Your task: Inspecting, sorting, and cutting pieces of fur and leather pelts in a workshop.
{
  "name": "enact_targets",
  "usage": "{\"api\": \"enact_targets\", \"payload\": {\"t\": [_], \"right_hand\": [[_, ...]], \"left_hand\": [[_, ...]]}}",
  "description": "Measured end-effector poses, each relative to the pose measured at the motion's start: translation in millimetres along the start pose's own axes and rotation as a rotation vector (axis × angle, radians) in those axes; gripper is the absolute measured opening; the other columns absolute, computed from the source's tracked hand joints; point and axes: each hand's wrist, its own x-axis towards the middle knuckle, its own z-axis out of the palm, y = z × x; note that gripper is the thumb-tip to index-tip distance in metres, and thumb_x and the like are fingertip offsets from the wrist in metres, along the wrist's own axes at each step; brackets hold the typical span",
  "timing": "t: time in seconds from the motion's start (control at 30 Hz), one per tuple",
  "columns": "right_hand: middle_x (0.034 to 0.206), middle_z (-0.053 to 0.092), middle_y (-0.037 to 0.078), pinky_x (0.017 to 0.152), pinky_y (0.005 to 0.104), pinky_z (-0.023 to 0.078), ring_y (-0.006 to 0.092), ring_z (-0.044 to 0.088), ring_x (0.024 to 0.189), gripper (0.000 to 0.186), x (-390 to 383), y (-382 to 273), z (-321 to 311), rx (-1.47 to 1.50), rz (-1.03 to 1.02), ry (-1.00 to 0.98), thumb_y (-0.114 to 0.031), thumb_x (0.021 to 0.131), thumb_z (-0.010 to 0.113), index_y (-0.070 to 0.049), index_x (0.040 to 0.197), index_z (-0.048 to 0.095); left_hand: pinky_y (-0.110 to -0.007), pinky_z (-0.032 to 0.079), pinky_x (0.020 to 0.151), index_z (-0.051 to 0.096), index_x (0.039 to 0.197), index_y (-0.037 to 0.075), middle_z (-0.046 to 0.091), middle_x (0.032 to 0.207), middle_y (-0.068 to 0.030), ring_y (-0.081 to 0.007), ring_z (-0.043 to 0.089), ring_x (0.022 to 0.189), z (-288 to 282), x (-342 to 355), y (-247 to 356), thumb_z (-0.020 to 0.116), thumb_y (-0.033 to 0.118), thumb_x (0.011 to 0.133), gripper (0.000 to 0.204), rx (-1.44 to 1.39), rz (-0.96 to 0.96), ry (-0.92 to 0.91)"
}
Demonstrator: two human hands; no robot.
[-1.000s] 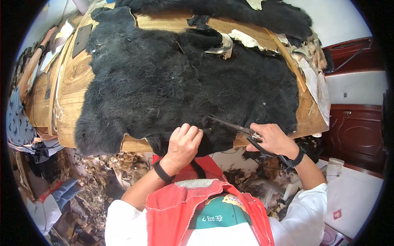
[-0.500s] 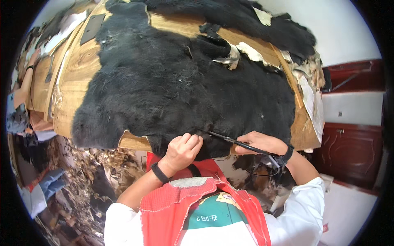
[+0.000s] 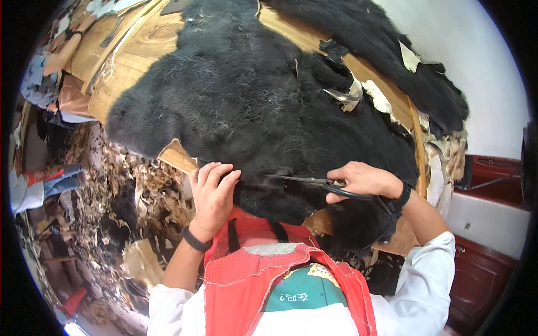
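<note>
A large black fur pelt [image 3: 224,106] is spread over the wooden table, its near edge hanging toward my red apron. My right hand [image 3: 361,182] is closed round the dark handles of a pair of scissors [image 3: 305,180]. Their blades point left and lie low over the fur near its front edge. At the pelt's near edge, left of the blade tips, my left hand [image 3: 213,196] rests with its fingers spread and slightly bent on the fur. Its thumb is partly hidden.
A second black pelt [image 3: 370,50] lies at the far right, beside a wooden strip [image 3: 417,148]. A curved metal blade [image 3: 339,95] sits on the fur. Scraps [image 3: 162,201] cover the floor at left. Another person's arm [image 3: 61,56] reaches over the table [image 3: 134,56] at far left.
My left hand has moved left from beside the blade tips, its fingers opening out from a closed grip. The scissors have stayed in my right hand and lie flatter. The whole view has turned.
</note>
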Motion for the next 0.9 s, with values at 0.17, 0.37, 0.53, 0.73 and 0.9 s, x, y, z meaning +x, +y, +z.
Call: {"api": "enact_targets", "payload": {"t": [0.17, 0.37, 0.53, 0.73, 0.9], "right_hand": [[0.062, 0.051, 0.016, 0.065, 0.0423, 0.043, 0.0333, 0.057, 0.068, 0.074, 23.0, -1.7, -14.0, -0.024, -0.040, -0.108, -0.071, 0.083, 0.051, 0.003, 0.080, 0.057], [0.064, 0.045, 0.011, 0.063, 0.0384, 0.039, 0.0224, 0.048, 0.066, 0.070, 31.2, -7.0, -31.0, 0.000, -0.064, -0.198, -0.067, 0.085, 0.052, 0.003, 0.083, 0.054], [0.069, 0.044, 0.000, 0.059, 0.0278, 0.042, 0.0106, 0.045, 0.064, 0.058, 24.7, 10.3, -29.0, 0.231, 0.057, -0.323, -0.062, 0.091, 0.049, -0.004, 0.085, 0.050], [0.069, 0.042, -0.004, 0.059, 0.0243, 0.044, 0.0075, 0.046, 0.065, 0.055, 25.1, 4.6, -29.7, 0.258, 0.076, -0.369, -0.061, 0.090, 0.053, -0.006, 0.085, 0.050], [0.067, 0.042, -0.003, 0.058, 0.0238, 0.043, 0.0081, 0.047, 0.063, 0.059, 35.2, 3.4, -45.2, 0.201, 0.077, -0.387, -0.065, 0.088, 0.052, -0.006, 0.083, 0.052]], "left_hand": [[-0.043, 0.039, 0.093, 0.061, 0.110, 0.006, 0.057, 0.117, -0.0118, -0.0327, 0.051, 0.109, -9.5, 1.2, 16.3, 0.071, 0.005, 0.075, 0.037, -0.026, -0.186, 0.090], [-0.041, 0.042, 0.085, 0.053, 0.103, 0.000, 0.051, 0.101, -0.0171, -0.0344, 0.050, 0.096, 1.7, -19.2, 25.0, 0.074, 0.011, 0.075, 0.037, -0.028, -0.626, 0.319], [-0.040, 0.041, 0.078, 0.054, 0.085, 0.003, 0.053, 0.093, -0.0136, -0.0323, 0.050, 0.088, -0.7, -30.6, 31.9, 0.074, 0.008, 0.074, 0.023, 0.046, -0.599, 0.250], [-0.041, 0.041, 0.082, 0.061, 0.096, 0.006, 0.057, 0.100, -0.0112, -0.0300, 0.053, 0.095, 9.5, -29.9, 63.8, 0.077, 0.012, 0.069, 0.032, -0.147, -0.155, 0.166], [-0.041, 0.039, 0.088, 0.058, 0.117, 0.004, 0.056, 0.118, -0.0090, -0.0285, 0.051, 0.105, 14.5, -22.2, 61.8, 0.078, 0.027, 0.068, 0.057, 0.039, -0.295, 0.104]]}}
